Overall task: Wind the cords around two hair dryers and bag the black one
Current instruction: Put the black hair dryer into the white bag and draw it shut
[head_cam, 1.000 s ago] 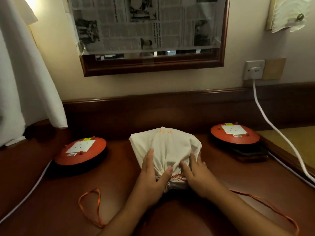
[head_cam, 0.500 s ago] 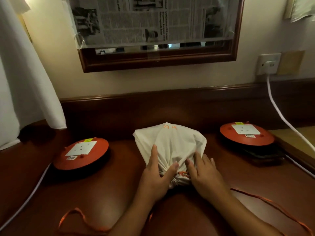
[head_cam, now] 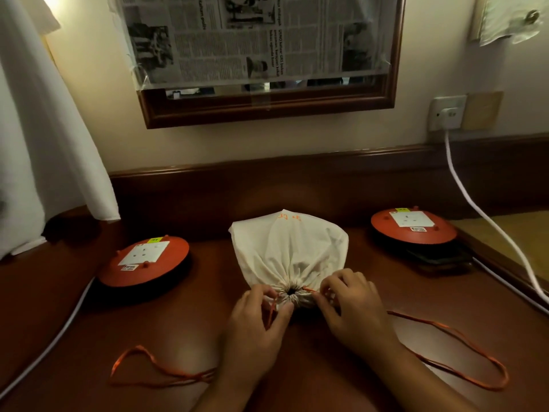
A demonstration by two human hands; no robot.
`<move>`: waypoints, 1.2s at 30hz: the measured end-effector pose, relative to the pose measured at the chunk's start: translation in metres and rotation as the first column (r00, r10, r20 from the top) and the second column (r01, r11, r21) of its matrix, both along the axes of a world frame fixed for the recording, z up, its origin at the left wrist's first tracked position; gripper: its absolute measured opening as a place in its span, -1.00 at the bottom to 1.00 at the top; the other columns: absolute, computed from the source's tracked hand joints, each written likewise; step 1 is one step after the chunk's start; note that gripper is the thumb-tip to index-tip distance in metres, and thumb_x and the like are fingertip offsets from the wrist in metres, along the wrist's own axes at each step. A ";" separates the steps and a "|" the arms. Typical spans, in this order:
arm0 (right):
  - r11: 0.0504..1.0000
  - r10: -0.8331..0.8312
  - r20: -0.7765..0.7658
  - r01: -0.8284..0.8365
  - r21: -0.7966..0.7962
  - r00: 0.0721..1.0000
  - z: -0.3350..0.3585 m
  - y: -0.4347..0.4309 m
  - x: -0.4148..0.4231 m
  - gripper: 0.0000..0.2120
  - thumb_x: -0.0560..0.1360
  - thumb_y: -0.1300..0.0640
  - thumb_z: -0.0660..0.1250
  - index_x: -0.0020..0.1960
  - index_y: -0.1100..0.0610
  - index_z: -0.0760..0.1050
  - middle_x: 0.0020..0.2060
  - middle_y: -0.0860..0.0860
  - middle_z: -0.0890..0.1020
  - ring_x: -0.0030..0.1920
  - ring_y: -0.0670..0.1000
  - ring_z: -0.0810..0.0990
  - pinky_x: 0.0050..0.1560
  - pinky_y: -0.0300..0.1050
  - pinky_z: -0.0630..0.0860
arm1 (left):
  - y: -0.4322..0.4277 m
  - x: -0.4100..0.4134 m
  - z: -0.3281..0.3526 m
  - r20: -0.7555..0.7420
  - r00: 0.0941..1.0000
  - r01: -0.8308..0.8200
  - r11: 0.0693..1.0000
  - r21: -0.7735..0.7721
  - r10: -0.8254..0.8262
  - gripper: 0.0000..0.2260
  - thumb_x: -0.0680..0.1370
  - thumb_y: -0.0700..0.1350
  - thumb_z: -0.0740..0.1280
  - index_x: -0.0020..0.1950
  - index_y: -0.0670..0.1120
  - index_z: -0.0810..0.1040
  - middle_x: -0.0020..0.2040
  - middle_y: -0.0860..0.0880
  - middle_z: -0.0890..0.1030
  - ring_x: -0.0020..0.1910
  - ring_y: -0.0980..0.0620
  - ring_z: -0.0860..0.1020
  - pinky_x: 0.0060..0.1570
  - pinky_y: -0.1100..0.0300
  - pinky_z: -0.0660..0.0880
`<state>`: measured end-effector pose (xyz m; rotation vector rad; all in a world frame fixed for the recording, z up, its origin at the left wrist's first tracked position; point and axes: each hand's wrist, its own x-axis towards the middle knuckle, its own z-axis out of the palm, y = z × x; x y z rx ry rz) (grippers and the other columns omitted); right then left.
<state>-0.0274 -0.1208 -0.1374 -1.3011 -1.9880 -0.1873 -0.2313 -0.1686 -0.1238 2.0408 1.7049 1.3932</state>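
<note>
Your view dim and warm, bright glow [head_cam: 50, 2] top left, faint sheen on the surface [head_cam: 181, 356], bowed edges, soft detail.

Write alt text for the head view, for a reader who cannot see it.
A person's left hand and right hand pinch the orange drawstring at the gathered mouth of a white cloth bag on a wooden desk. An orange cord reel sits to its left, another to its right.

Round orange socket reel [head_cam: 143, 264] left on dark wooden counter [head_cam: 208, 295], second orange reel [head_cam: 413, 231] right; newspaper-covered wood-framed mirror [head_cam: 267, 49] above.
</note>
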 end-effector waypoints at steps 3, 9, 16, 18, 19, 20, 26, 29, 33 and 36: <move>1.000 0.000 -0.026 0.000 0.004 1.000 0.002 0.000 -0.001 -0.90 0.54 -0.03 0.35 -0.06 -0.03 0.46 -0.10 -0.13 0.45 -0.12 -0.07 0.39 -0.14 -0.06 0.44 | 0.001 0.001 -0.001 0.034 0.999 0.008 1.000 -0.024 -0.008 -0.88 0.56 0.06 0.43 -0.01 0.13 0.51 -0.22 0.12 0.58 -0.21 0.19 0.58 -0.24 0.21 0.53; 0.996 0.066 -0.130 -0.072 -0.044 0.989 0.000 -0.001 -0.003 -0.91 0.55 0.05 0.35 0.01 0.01 0.48 -0.12 -0.12 0.46 -0.13 -0.09 0.42 -0.17 -0.19 0.43 | 0.002 -0.002 0.000 0.108 0.993 0.053 0.997 -0.050 -0.047 -0.93 0.59 -0.08 0.42 -0.08 0.05 0.58 -0.33 0.05 0.56 -0.42 0.17 0.49 -0.38 0.36 0.35; 0.983 0.077 -0.313 -0.125 -0.135 0.946 0.008 0.003 -0.005 -0.91 0.55 0.12 0.34 -0.09 -0.01 0.45 -0.24 -0.09 0.55 -0.24 -0.05 0.52 -0.23 0.01 0.49 | 0.017 -0.004 0.009 0.243 0.968 0.118 0.968 -0.222 -0.063 -0.89 0.55 -0.13 0.45 -0.04 0.06 0.56 -0.38 0.08 0.54 -0.47 0.18 0.46 -0.42 0.28 0.41; 0.981 0.066 -0.320 -0.120 -0.153 0.945 0.018 0.005 -0.006 -0.92 0.55 0.05 0.31 -0.10 -0.04 0.43 -0.29 -0.07 0.59 -0.28 0.02 0.56 -0.28 0.09 0.51 | 0.024 -0.015 0.021 0.050 0.995 0.095 0.964 -0.249 -0.085 -0.93 0.52 -0.05 0.48 -0.06 0.02 0.62 -0.42 0.11 0.52 -0.45 0.22 0.44 -0.41 0.38 0.34; 0.987 0.044 -0.263 -0.083 -0.137 0.964 0.024 0.006 -0.006 -0.89 0.53 -0.04 0.29 -0.11 -0.04 0.43 -0.30 -0.07 0.59 -0.28 0.04 0.57 -0.30 0.07 0.51 | 0.027 -0.022 0.029 -0.083 0.992 0.073 0.965 -0.253 -0.097 -0.91 0.52 0.00 0.48 -0.08 0.00 0.66 -0.41 0.11 0.54 -0.42 0.21 0.47 -0.39 0.39 0.34; 0.993 0.007 -0.177 -0.028 -0.117 0.984 0.032 0.007 -0.005 -0.81 0.50 -0.15 0.26 -0.13 -0.04 0.44 -0.29 -0.08 0.60 -0.27 0.03 0.58 -0.32 0.01 0.50 | 0.030 -0.029 0.039 -0.210 0.973 0.046 0.969 -0.244 -0.099 -0.85 0.51 0.06 0.48 -0.09 0.00 0.68 -0.36 0.10 0.59 -0.37 0.20 0.51 -0.36 0.38 0.36; 0.998 -0.047 0.318 0.056 -0.017 0.947 0.074 0.011 0.006 -0.60 0.50 -0.33 0.20 -0.12 -0.01 0.56 -0.18 -0.05 0.67 -0.12 0.04 0.63 -0.27 -0.09 0.43 | 0.031 -0.052 0.072 -0.703 0.706 0.079 0.996 -0.036 -0.082 -0.68 0.56 0.28 0.24 -0.14 0.05 0.45 -0.15 0.07 0.65 -0.15 -0.01 0.60 -0.26 0.01 0.52; 1.000 -0.026 0.342 0.021 0.020 0.939 0.070 0.013 0.009 -0.63 0.51 -0.29 0.23 -0.16 0.00 0.54 -0.23 -0.03 0.67 -0.19 0.08 0.63 -0.32 -0.09 0.38 | 0.026 -0.056 0.068 -0.779 0.621 0.168 0.986 0.021 -0.090 -0.76 0.60 0.18 0.21 -0.11 0.05 0.37 -0.17 0.04 0.62 -0.21 -0.10 0.60 -0.34 0.04 0.44; 0.968 -0.001 0.356 -0.088 0.236 0.935 0.057 0.021 0.012 -0.68 0.39 -0.16 0.48 -0.35 0.01 0.48 -0.49 -0.04 0.58 -0.49 0.10 0.57 -0.53 -0.15 0.30 | 0.022 -0.064 0.061 -0.847 0.531 0.279 0.949 0.149 -0.023 -0.82 0.54 -0.05 0.35 -0.11 0.06 0.34 -0.28 0.02 0.59 -0.40 -0.12 0.58 -0.51 0.12 0.35; 0.945 0.022 0.366 -0.138 0.296 0.930 0.060 0.024 0.011 -0.69 0.31 -0.08 0.59 -0.37 0.01 0.50 -0.52 -0.05 0.57 -0.55 0.08 0.54 -0.54 -0.19 0.22 | 0.023 -0.070 0.064 -0.861 0.508 0.300 0.939 0.168 -0.009 -0.91 0.53 -0.08 0.31 -0.11 0.04 0.40 -0.29 0.03 0.57 -0.45 -0.08 0.56 -0.56 0.15 0.34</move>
